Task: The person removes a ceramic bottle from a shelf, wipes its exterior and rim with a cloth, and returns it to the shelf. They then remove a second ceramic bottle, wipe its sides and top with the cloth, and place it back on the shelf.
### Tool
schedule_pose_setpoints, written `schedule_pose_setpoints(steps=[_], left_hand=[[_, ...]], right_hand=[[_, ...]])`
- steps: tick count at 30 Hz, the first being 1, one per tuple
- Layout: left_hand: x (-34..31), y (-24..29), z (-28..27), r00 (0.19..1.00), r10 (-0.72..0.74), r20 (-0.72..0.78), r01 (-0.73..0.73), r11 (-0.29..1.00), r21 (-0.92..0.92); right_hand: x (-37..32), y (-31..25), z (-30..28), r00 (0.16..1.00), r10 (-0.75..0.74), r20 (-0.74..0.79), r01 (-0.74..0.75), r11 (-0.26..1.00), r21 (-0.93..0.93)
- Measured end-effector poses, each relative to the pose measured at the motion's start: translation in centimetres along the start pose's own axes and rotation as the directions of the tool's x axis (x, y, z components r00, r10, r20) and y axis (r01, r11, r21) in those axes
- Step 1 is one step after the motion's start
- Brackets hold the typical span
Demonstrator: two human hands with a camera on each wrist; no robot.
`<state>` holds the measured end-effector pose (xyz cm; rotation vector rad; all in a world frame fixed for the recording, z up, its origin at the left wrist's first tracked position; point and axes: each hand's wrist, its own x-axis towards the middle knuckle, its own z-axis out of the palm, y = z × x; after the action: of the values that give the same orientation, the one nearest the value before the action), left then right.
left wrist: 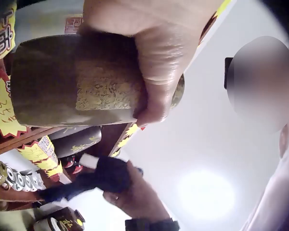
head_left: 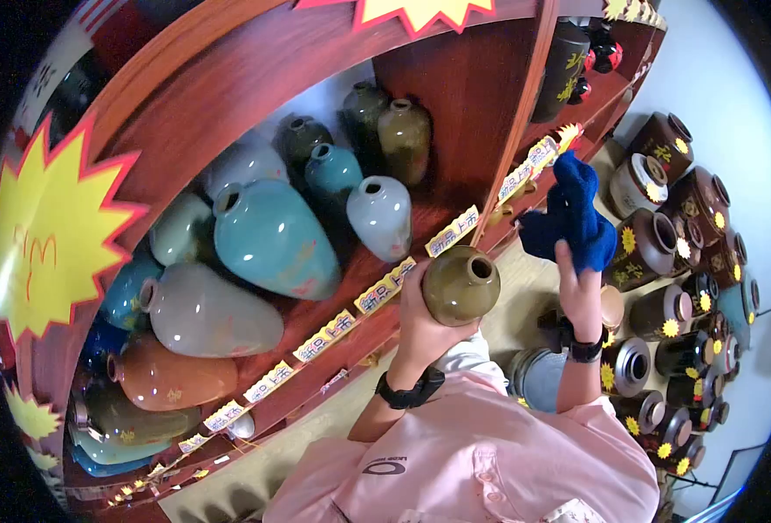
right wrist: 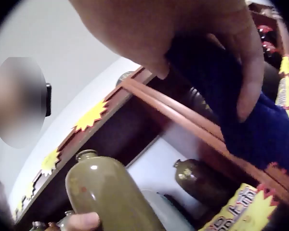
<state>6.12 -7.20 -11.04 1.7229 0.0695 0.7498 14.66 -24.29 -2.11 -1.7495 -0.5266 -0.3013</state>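
Observation:
My left hand (head_left: 431,324) grips an olive-green glazed ceramic vase (head_left: 453,292), fingers and thumb wrapped round its body. In the head view the vase's small round mouth points up toward the camera. A patterned patch shows on its side in the left wrist view, where the thumb (left wrist: 159,94) lies across the vase near its shoulder. To the right, apart from the vase, my right hand (head_left: 583,301) holds a dark blue cloth (head_left: 575,218). The right wrist view shows fingers curled round the bunched cloth (right wrist: 226,91), its loose end hanging out past them.
A dark red wooden shelf (head_left: 481,96) on the left bears several glazed vases, among them a large turquoise one (head_left: 272,240) and a pale blue one (head_left: 380,218). Yellow price tags (head_left: 385,285) line its edge. Several dark jars (head_left: 647,248) stand on the floor at right.

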Motion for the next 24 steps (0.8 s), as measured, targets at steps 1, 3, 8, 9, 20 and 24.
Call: schedule_pose_setpoints(steps=[1, 3, 8, 9, 20, 24], left_hand=[[-0.4, 0.3, -0.4, 1.0, -0.012, 0.005, 0.012, 1.0, 0.029], [-1.1, 0.7, -1.2, 0.999, -0.035, 0.014, 0.034, 0.996, 0.085], [-3.1, -0.2, -2.1, 0.991, -0.051, 0.122, 0.07, 0.984, -0.163], [-3.4, -0.2, -2.1, 0.989, -0.054, 0.139, 0.085, 0.97, -0.227], [-6.4, -0.6, -0.4, 0.945, 0.056, 0.323, -0.008, 0.989, -0.148], [-7.4, -1.0, -0.3, 0.942, 0.142, 0.305, -0.15, 0.989, 0.002]], right_hand=[[-1.1, 0.3, -0.4, 0.979, -0.111, 0.173, 0.14, 0.976, -0.166], [-2.7, -0.8, 0.0, 0.832, -0.234, 0.503, 0.345, 0.928, -0.14], [-5.3, -3.5, 3.7, 0.713, -0.305, 0.631, 0.501, 0.852, -0.154], [-6.2, -2.3, 3.9, 0.734, -0.326, 0.596, 0.505, 0.849, -0.158], [-9.4, -3.7, 2.5, 0.918, -0.089, 0.385, 0.14, 0.985, -0.105], [-10.8, -2.8, 2.7, 0.959, -0.015, 0.283, 0.032, 0.998, -0.055]])
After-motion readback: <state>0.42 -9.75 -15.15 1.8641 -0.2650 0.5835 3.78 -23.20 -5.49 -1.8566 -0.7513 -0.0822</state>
